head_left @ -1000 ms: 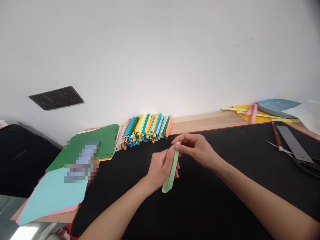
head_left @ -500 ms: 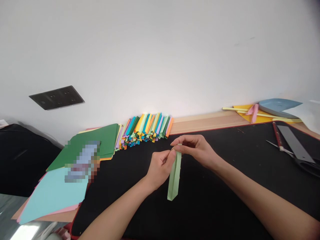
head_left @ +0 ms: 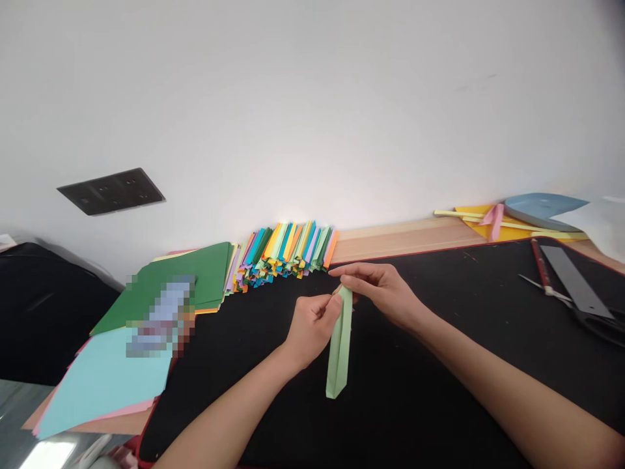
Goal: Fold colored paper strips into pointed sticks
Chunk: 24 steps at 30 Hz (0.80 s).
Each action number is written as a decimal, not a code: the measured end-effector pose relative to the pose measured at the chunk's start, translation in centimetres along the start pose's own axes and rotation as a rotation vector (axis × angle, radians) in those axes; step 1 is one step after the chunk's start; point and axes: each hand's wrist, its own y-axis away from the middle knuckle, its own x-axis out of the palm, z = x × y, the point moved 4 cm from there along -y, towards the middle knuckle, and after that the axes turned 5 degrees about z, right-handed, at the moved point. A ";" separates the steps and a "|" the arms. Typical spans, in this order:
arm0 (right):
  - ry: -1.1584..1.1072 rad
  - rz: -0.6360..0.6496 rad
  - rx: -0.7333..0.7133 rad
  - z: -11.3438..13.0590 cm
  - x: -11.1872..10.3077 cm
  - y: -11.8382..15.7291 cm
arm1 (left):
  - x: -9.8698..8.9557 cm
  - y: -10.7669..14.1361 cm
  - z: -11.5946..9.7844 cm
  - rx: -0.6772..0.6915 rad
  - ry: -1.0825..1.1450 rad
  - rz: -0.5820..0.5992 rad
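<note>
A folded light green paper strip (head_left: 339, 355) hangs down over the black mat (head_left: 415, 404), with a crease along its length and a slanted lower end. My left hand (head_left: 312, 326) pinches the strip near its top from the left side. At the very top, the thumb and fingers of my right hand (head_left: 383, 290) close on the strip's upper end. Fingers partly hide that end.
Many-coloured folded strips (head_left: 288, 247) are piled against the wall. Green sheets (head_left: 208, 270) and light blue sheets (head_left: 107, 378) lie left. A ruler (head_left: 576, 280), scissors (head_left: 598, 322), a red-handled cutter (head_left: 541, 264) and a blue plate (head_left: 541, 208) are at right.
The fingers of my right hand have shifted slightly at the strip's top, showing more of its upper end. The strip's lower end hangs slightly lower.
</note>
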 end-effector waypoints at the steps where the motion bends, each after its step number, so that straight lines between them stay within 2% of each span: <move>1: -0.007 -0.004 0.000 -0.1 0.0 0.0 | 0.1 0.0 0.0 -0.024 0.042 0.004; 9: 0.009 -0.008 -0.015 0.0 0.0 0.0 | 0.5 -0.3 0.4 -0.101 0.315 0.069; 14: 0.101 -0.082 -0.115 0.6 0.0 0.1 | 0.2 -0.5 0.4 -0.136 0.379 0.042; 24: 0.385 0.000 -0.299 0.4 0.1 0.1 | 0.6 -0.7 0.7 -0.297 0.454 0.121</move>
